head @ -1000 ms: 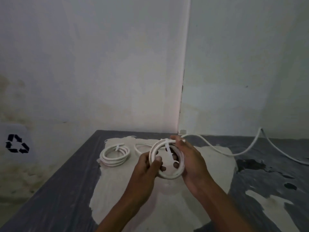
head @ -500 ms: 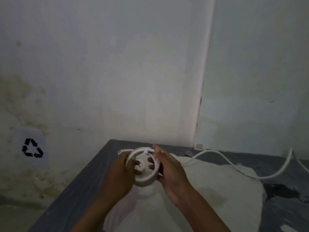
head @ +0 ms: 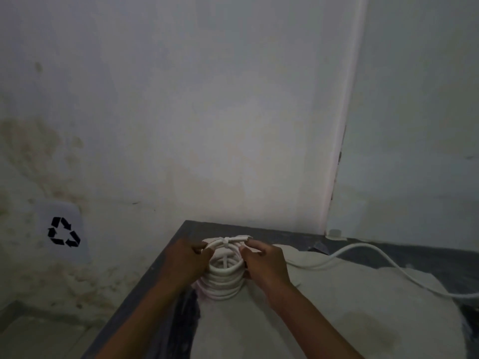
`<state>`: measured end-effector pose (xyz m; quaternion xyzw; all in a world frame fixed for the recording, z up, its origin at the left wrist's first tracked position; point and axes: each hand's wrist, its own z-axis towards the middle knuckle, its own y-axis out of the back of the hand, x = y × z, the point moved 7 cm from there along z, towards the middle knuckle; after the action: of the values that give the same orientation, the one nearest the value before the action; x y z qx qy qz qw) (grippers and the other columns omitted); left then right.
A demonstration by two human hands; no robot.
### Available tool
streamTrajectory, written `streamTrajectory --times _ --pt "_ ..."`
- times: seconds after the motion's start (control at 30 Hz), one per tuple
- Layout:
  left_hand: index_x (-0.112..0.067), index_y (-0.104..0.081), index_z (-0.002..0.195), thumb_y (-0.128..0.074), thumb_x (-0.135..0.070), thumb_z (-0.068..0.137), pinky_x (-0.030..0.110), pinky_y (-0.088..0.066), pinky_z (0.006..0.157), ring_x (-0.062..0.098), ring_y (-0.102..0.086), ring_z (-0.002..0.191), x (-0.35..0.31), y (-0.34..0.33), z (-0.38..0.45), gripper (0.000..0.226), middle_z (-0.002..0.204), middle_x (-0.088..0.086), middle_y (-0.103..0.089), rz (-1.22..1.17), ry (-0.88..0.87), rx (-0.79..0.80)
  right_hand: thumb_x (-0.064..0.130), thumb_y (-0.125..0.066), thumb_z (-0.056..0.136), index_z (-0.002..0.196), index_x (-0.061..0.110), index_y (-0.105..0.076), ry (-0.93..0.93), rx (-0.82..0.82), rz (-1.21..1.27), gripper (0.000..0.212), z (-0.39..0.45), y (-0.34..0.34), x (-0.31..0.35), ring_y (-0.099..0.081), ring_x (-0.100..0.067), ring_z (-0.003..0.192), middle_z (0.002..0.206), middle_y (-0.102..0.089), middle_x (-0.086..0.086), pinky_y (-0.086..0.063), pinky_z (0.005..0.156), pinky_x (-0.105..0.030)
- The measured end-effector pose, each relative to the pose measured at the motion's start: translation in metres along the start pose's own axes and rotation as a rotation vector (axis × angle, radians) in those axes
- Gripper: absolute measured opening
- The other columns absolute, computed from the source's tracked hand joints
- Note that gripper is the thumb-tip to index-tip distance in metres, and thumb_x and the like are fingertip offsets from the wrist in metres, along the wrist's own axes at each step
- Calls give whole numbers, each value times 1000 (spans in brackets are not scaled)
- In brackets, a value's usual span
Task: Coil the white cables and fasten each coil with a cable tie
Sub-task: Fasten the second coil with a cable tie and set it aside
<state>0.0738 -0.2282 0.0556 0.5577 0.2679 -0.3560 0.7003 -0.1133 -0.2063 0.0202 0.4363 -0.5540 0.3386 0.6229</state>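
The left hand (head: 188,260) and right hand (head: 264,265) are gripping a white coil (head: 225,275) above the tabletop (head: 388,255) – its cable tie (head: 226,240) seemingly being cinched – while a loose cable (head: 363,251) is lying uncoiled rightward.

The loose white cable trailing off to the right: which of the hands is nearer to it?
Right. The right hand, gripping the coil, sits just left of the loose cable; the left hand is on the coil's far side.
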Motion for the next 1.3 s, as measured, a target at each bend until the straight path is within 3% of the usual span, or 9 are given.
streamTrajectory --times 0.13,0.23,0.37,0.5,0.63,0.8,0.97,1.1,1.3 --pt "-21 -71 109 -61 -34 89 14 -43 61 6 -60 69 13 -8 6 26 91 5 -73 56 0 -10 24 -67 83 103 17 -76 115 -76 -181 22 -7 5 11 -68 -13 91 99 -75 0 -54 84 -26" --pt "-19 -75 84 -56 -31 92 25 -49 60 11 -63 65 23 -18 4 24 76 2 -72 51 -42 -19 15 -61 84 59 12 -63 223 -123 -323 25 -15 4 18 -53 -8 55 58 -61 -2 -35 49 -17" --pt "-5 -65 76 -44 -36 98 33 -44 55 27 -62 65 35 -18 -2 44 66 11 -64 -90 -62 -145 19 -60 89 50 14 -48 283 -180 -357 40 -17 -1 21 -38 -5 43 45 -46 1 -29 43 -19" --pt "-20 -67 89 -45 -37 97 24 -45 61 8 -62 73 30 -23 -15 29 82 -4 -67 -141 -115 -136 33 -61 92 75 9 -73 254 -59 -339 32 -15 -5 18 -64 -12 66 69 -71 -2 -44 59 -19" --pt "-26 -64 112 -45 -45 96 26 -50 84 4 -61 98 33 -24 -18 32 109 -9 -66 -215 -170 -166 32 -58 93 104 23 -74 243 27 -329 22 -9 -13 20 -64 -8 86 98 -73 6 -48 73 -21" --pt "-13 -68 91 -37 -36 100 38 -50 73 19 -65 82 27 -23 -15 39 87 6 -69 -246 -121 -178 38 -55 94 78 16 -73 193 11 -378 33 -5 -13 25 -65 -21 79 80 -71 -5 -46 69 -29" --pt "-17 -62 92 -34 -49 97 29 -47 62 16 -63 81 30 -19 -28 43 85 0 -64 -241 -92 -211 35 -58 92 103 13 -74 250 40 -368 29 -22 -2 27 -66 -16 94 104 -74 -3 -45 76 -23" --pt "-30 -47 121 -48 -77 73 23 -48 81 -1 -57 98 19 -23 -40 68 111 -15 -56 -236 -183 -60 36 -67 88 115 20 -71 339 130 -422 31 -33 4 29 -62 -1 85 108 -73 4 -38 65 -1" --pt "-32 -45 129 -77 -60 62 34 -50 96 -4 -55 109 26 -35 -49 80 123 -18 -56 -152 -311 11 30 -72 85 112 21 -71 350 131 -362 29 -37 13 21 -61 6 79 104 -73 6 -40 62 1"
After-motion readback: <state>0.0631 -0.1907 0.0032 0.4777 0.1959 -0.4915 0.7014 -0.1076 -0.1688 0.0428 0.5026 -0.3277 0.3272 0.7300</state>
